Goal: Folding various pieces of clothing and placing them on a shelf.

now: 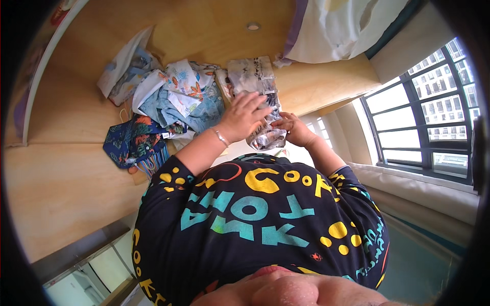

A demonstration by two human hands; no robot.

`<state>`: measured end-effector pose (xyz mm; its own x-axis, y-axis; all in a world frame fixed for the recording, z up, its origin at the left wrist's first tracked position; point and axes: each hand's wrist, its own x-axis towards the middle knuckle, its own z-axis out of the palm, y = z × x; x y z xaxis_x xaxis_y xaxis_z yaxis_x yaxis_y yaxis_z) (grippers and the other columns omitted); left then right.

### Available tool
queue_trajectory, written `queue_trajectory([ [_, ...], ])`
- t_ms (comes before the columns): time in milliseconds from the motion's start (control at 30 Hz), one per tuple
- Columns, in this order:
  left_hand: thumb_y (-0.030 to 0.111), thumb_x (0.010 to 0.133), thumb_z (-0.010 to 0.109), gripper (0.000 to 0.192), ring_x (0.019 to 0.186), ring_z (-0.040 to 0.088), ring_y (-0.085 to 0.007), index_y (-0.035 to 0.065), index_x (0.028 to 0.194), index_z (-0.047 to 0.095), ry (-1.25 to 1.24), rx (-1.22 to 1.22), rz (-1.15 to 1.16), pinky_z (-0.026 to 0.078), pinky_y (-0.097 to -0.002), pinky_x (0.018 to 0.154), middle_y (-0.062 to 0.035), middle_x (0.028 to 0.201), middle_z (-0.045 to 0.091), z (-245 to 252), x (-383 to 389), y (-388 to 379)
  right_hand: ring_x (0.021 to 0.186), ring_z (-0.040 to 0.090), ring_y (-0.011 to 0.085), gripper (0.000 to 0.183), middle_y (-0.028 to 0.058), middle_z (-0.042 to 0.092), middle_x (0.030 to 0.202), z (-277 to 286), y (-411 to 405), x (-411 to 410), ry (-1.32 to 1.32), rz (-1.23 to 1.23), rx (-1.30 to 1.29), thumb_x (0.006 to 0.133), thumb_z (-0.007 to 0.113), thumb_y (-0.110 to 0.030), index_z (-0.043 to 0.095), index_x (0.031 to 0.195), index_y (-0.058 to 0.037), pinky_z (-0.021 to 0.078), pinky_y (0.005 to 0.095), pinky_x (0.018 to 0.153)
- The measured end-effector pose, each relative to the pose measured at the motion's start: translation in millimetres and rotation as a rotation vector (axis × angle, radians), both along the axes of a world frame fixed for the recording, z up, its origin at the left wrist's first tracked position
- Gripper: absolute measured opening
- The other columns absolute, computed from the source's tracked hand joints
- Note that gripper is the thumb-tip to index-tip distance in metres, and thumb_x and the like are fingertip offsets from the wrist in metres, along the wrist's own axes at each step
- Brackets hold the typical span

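A long folded garment [250, 72] of grey and white printed fabric with dark lettering lies on the wooden surface, its near end bunched over the front edge. Above its middle, my left hand [243, 116] is spread with the fingers apart and slightly blurred; whether it touches the fabric is unclear. My right hand [296, 129] has its fingertips bent onto the right edge of the garment's near part. Just left of the garment sits a heap of printed shirts [183, 95], white and light blue. Navy floral fabric [134, 137] lies at the heap's near left side.
A clear plastic bag [132, 72] with fabric in it lies behind the heap. Several thin blue hangers [155, 162] stick out at the heap's near side. White cloth with a purple border [337, 30] lies back right. A barred window [425, 114] is at the right.
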<state>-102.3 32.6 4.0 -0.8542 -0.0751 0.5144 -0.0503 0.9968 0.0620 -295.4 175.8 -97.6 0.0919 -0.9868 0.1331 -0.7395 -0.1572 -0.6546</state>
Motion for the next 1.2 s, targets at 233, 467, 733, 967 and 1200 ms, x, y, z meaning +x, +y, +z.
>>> queue_trajectory([
  [233, 0.019, 0.074, 0.063, 0.042, 0.096, 0.060, -0.0301, 0.0068, 0.113, 0.056, 0.021, 0.797, 0.438, 0.047, -0.0373, 0.084, -0.0157, 0.108, 0.061, -57.6, -17.9, -61.4, 0.125, 0.039, 0.0296, 0.036, -0.0041, 0.063, 0.110, -8.7, 0.3, -1.9, 0.037, 0.009, 0.016, 0.066, 0.071, -0.016, 0.069, 0.102, -0.0149, 0.0266, 0.0431, 0.105],
  [467, 0.034, 0.073, 0.062, 0.036, 0.086, 0.063, -0.0315, 0.0055, 0.095, 0.064, -0.266, 0.859, 0.916, 0.049, -0.0361, 0.077, -0.0176, 0.091, 0.066, -96.5, -27.8, -128.6, 0.127, 0.037, 0.0292, 0.037, -0.0049, 0.063, 0.111, -7.9, -0.8, 1.5, 0.000, 0.003, 0.042, 0.065, 0.071, -0.015, 0.069, 0.101, -0.0185, 0.0248, 0.0439, 0.105],
  [733, 0.026, 0.071, 0.059, 0.029, 0.084, 0.061, -0.0344, 0.0020, 0.086, 0.063, -0.255, 0.804, 0.950, 0.049, -0.0396, 0.075, -0.0198, 0.088, 0.064, -82.6, 16.2, -101.7, 0.123, 0.040, 0.0303, 0.037, -0.0013, 0.063, 0.112, -5.4, 4.3, -2.3, -0.238, 0.040, -0.015, 0.064, 0.074, -0.009, 0.070, 0.100, -0.0159, 0.0284, 0.0425, 0.105],
  [967, 0.033, 0.078, 0.060, 0.041, 0.112, 0.050, -0.0309, 0.0101, 0.112, 0.058, 0.018, 0.192, 0.212, 0.039, -0.0423, 0.095, -0.0120, 0.115, 0.058, -69.2, 22.3, -50.5, 0.117, 0.047, 0.0231, 0.033, -0.0002, 0.062, 0.113, 9.5, 4.0, -2.2, -0.442, 0.069, -0.018, 0.067, 0.074, -0.006, 0.070, 0.099, -0.0155, 0.0259, 0.0400, 0.107],
  [1200, 0.047, 0.081, 0.055, 0.059, 0.133, 0.029, -0.0273, 0.0167, 0.130, 0.046, -0.503, 0.296, 0.120, 0.020, -0.0521, 0.106, -0.0088, 0.139, 0.040, -86.1, 34.7, -25.0, 0.120, 0.046, 0.0248, 0.029, 0.0014, 0.062, 0.113, 21.4, 8.7, 1.7, -0.449, 0.031, 0.018, 0.070, 0.072, -0.009, 0.069, 0.098, -0.0154, 0.0269, 0.0426, 0.106],
])
